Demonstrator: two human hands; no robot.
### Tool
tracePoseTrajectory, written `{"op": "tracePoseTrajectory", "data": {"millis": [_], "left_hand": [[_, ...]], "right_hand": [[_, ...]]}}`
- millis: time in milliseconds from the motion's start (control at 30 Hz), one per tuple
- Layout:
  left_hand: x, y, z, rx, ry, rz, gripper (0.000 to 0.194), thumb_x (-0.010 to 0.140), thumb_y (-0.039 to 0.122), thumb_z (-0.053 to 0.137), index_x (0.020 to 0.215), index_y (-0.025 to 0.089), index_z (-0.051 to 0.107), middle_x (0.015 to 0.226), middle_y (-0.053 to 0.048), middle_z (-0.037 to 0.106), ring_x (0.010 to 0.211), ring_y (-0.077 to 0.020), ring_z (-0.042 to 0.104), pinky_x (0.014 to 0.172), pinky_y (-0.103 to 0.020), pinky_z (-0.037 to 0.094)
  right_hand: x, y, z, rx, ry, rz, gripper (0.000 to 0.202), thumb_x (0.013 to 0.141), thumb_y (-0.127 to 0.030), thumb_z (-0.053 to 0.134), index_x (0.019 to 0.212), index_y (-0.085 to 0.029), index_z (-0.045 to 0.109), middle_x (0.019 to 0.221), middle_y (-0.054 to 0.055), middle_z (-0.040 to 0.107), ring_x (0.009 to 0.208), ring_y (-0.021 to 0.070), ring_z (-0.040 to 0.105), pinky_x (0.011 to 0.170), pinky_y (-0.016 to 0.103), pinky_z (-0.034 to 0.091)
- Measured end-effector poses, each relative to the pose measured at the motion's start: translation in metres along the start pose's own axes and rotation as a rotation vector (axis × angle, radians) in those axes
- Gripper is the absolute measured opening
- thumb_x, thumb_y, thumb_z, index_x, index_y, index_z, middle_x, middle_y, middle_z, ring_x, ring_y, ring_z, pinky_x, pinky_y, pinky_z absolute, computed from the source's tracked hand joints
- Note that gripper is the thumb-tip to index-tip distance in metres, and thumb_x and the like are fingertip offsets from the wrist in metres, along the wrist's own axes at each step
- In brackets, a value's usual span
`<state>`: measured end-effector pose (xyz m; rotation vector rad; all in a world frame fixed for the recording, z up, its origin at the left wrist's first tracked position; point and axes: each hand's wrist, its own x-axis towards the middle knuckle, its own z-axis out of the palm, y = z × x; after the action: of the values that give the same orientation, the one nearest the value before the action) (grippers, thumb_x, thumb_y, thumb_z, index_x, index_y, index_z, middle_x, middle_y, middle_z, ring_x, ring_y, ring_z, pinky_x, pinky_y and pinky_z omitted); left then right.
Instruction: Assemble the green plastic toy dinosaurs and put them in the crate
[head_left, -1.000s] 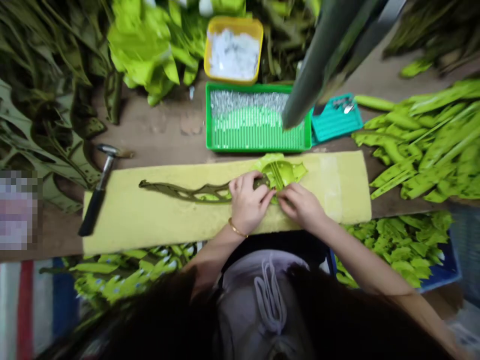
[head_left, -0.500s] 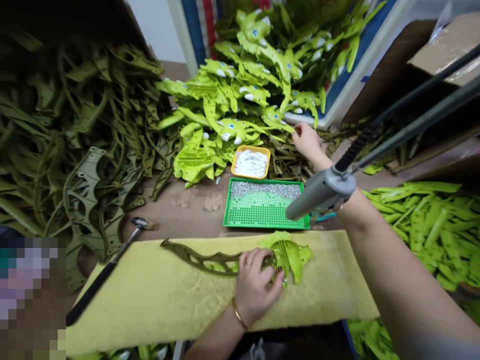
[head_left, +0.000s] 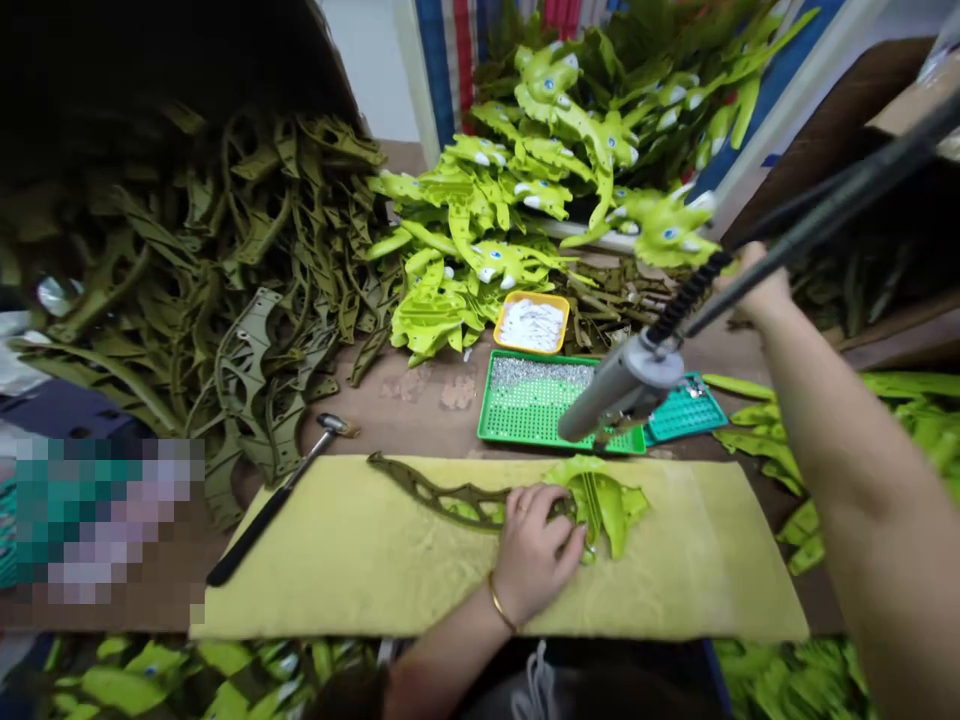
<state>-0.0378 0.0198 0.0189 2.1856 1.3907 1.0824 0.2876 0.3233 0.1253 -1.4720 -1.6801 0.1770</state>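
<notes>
My left hand point(head_left: 536, 560) is closed over the right end of a long olive plastic wing-like piece point(head_left: 442, 505), on the yellow mat point(head_left: 337, 590). A lime-green ribbed plastic piece point(head_left: 615, 510) lies against that end, beside my fingertips. Out to the upper right, my right hand point(head_left: 763, 285) grips a lime-green dragon-shaped part point(head_left: 667, 232) with a blue eye and white tips. Its fingers are partly covered by the hanging rod. A grey power screwdriver point(head_left: 626, 390) hangs between my hands, in front of a green tray point(head_left: 525, 415) of small metal screws.
A hammer point(head_left: 274, 500) lies across the mat's left end. Olive parts point(head_left: 277, 240) are heaped at left, lime-green dragon parts point(head_left: 480, 200) at the back. Beyond the green tray is a yellow tray point(head_left: 566, 325) of white pieces. A teal tray point(head_left: 686, 410) sits at right.
My right hand has moved right, away from the heap, with the dragon-shaped part. The view has turned left, showing more of the left side. My left hand stays on the olive piece.
</notes>
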Motion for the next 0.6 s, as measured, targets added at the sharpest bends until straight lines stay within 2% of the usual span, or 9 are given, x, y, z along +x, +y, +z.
{"op": "tracePoseTrajectory", "data": {"millis": [67,133,200,267,333,400,433,533,600], "left_hand": [[0.001,0.002,-0.002,-0.048,0.0,-0.03,0.012,0.086,0.023,0.057,0.082,0.019,0.067,0.099,-0.009,0.067,0.095,-0.0222,0.061,0.087,-0.043,0.046],[0.002,0.008,-0.001,-0.141,0.033,-0.074,0.015,0.087,0.025,0.057,0.095,0.018,0.067,0.102,-0.011,0.066,0.101,-0.0229,0.061,0.09,-0.043,0.048],[0.004,0.019,0.001,-0.302,0.003,-0.103,0.024,0.087,0.03,0.06,0.106,0.016,0.064,0.11,-0.014,0.063,0.109,-0.0243,0.059,0.095,-0.043,0.049],[0.006,0.035,0.002,-0.536,-0.109,-0.14,0.049,0.081,0.04,0.069,0.121,0.015,0.056,0.123,-0.017,0.059,0.118,-0.0273,0.056,0.098,-0.043,0.048],[0.007,0.05,0.002,-0.823,-0.229,-0.227,0.072,0.075,0.049,0.073,0.133,0.017,0.044,0.131,-0.019,0.055,0.12,-0.0293,0.057,0.097,-0.042,0.051],[0.005,0.059,-0.001,-1.089,-0.333,-0.365,0.071,0.077,0.052,0.07,0.133,0.019,0.04,0.125,-0.017,0.06,0.112,-0.028,0.062,0.09,-0.04,0.055],[0.002,0.06,-0.005,-1.182,-0.385,-0.436,0.063,0.08,0.05,0.068,0.129,0.02,0.042,0.118,-0.015,0.064,0.106,-0.0265,0.066,0.086,-0.039,0.056],[-0.009,0.052,-0.019,-1.265,-0.611,-0.581,0.044,0.08,0.043,0.07,0.112,0.018,0.053,0.099,-0.011,0.07,0.087,-0.0223,0.071,0.076,-0.034,0.058],[-0.018,0.042,-0.03,-1.237,-0.792,-0.632,0.037,0.075,0.039,0.074,0.099,0.016,0.058,0.088,-0.008,0.07,0.076,-0.02,0.071,0.067,-0.03,0.057]], "right_hand": [[-0.057,-0.011,-0.028,0.107,-0.014,0.21,0.04,0.061,-0.051,0.076,0.067,-0.028,0.045,0.054,-0.003,0.048,0.057,0.0165,0.056,0.061,0.041,0.05],[-0.133,-0.039,-0.041,0.333,-0.012,0.383,0.032,0.074,-0.049,0.066,0.076,-0.028,0.043,0.055,-0.004,0.049,0.045,0.0121,0.047,0.049,0.034,0.045],[-0.216,-0.08,-0.039,0.547,-0.043,0.433,0.026,0.082,-0.044,0.058,0.079,-0.028,0.038,0.058,-0.004,0.05,0.044,0.0123,0.048,0.045,0.032,0.043],[-0.29,-0.12,-0.032,0.595,-0.136,0.45,0.02,0.089,-0.043,0.047,0.08,-0.027,0.038,0.057,-0.004,0.051,0.042,0.0131,0.049,0.046,0.033,0.047],[-0.343,-0.149,-0.031,0.561,-0.291,0.364,0.014,0.095,-0.037,0.032,0.094,-0.028,0.043,0.067,-0.002,0.06,0.048,0.0153,0.058,0.051,0.034,0.051],[-0.368,-0.16,-0.043,0.482,-0.522,0.186,0.015,0.094,-0.034,0.04,0.102,-0.028,0.051,0.081,0.002,0.068,0.067,0.0178,0.067,0.061,0.034,0.056],[-0.371,-0.158,-0.053,0.429,-0.563,0.083,0.017,0.092,-0.031,0.046,0.105,-0.029,0.056,0.085,0.002,0.069,0.075,0.0186,0.068,0.066,0.034,0.056],[-0.359,-0.137,-0.085,0.181,-0.289,-0.14,0.037,0.084,-0.024,0.058,0.121,-0.031,0.058,0.099,0.006,0.067,0.095,0.0228,0.065,0.08,0.042,0.055],[-0.35,-0.125,-0.098,-0.007,-0.287,-0.214,0.059,0.079,-0.027,0.063,0.136,-0.03,0.047,0.12,0.012,0.06,0.113,0.0299,0.057,0.096,0.057,0.047]]}}
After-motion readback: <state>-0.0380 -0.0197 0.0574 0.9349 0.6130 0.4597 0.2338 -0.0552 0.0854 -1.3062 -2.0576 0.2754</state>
